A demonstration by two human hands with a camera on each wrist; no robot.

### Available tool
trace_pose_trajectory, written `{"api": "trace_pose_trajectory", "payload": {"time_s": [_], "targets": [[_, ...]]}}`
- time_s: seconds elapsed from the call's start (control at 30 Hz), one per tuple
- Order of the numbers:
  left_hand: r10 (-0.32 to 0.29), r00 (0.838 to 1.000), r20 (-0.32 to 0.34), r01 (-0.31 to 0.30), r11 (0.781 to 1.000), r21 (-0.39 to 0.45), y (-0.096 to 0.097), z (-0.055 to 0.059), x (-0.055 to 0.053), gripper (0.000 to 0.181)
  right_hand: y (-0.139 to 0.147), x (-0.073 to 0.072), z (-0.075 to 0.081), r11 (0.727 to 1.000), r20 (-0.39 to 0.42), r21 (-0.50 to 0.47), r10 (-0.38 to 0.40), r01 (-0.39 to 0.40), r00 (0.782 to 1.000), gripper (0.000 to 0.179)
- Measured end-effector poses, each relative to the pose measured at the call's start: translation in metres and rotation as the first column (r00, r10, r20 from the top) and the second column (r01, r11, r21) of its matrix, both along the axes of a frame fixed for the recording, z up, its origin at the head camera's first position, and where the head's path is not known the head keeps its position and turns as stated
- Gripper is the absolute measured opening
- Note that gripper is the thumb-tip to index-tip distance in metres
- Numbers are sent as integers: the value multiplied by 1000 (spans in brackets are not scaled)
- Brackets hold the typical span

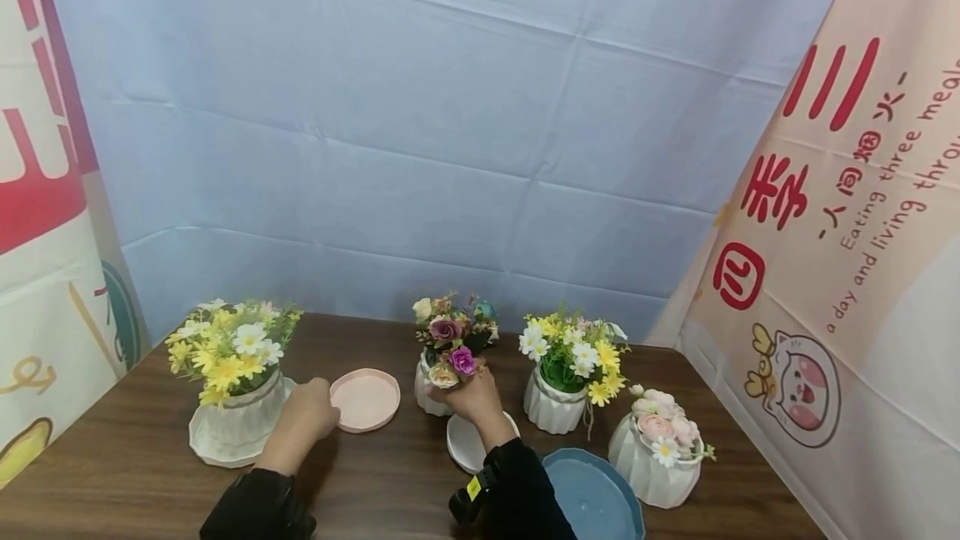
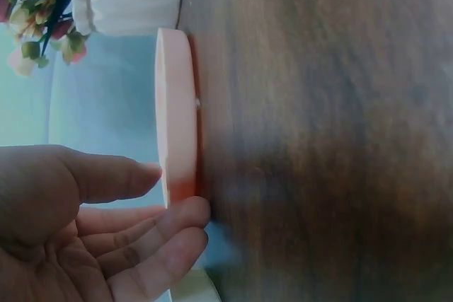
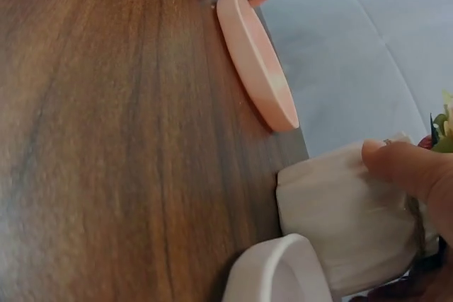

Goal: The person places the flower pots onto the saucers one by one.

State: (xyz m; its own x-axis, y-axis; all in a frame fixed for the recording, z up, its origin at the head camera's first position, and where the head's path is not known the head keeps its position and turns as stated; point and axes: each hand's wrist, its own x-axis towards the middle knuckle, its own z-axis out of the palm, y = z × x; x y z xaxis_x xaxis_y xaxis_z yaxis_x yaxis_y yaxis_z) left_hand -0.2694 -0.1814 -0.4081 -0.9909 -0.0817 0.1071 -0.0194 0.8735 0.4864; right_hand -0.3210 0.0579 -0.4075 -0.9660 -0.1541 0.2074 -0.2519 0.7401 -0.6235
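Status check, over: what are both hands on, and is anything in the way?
Left hand pinching pink saucer at its edge. Right hand gripping rose vase. White saucer close beside that vase, possibly in the way.

Back cloth point(image 1: 420, 123): pale blue, crossed by fold creases, hanging behind the desk point(image 1: 375, 473).
Left cloth point(image 1: 37, 307): cream and red print.
Right cloth point(image 1: 907, 373): pinkish beige, bearing red characters point(image 1: 855, 86), English lettering point(image 1: 881, 211) and a cartoon cat point(image 1: 806, 390).
Desk surface: dark brown, streaked wood grain.
Light: soft, faint sheen on the wood.
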Motion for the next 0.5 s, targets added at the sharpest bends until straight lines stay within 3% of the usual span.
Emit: {"api": "trace_pose_trajectory", "payload": {"time_s": [0.27, 0.5], "targets": [[23, 999, 42, -26, 997, 71, -2, 4, 2, 7, -1, -2, -1, 998, 47, 4, -67, 67, 997, 83], [38, 995, 90, -55, 978, 203, -7, 1, 3, 10, -3, -1, 0, 996, 53, 24, -85, 84, 995, 82]]}}
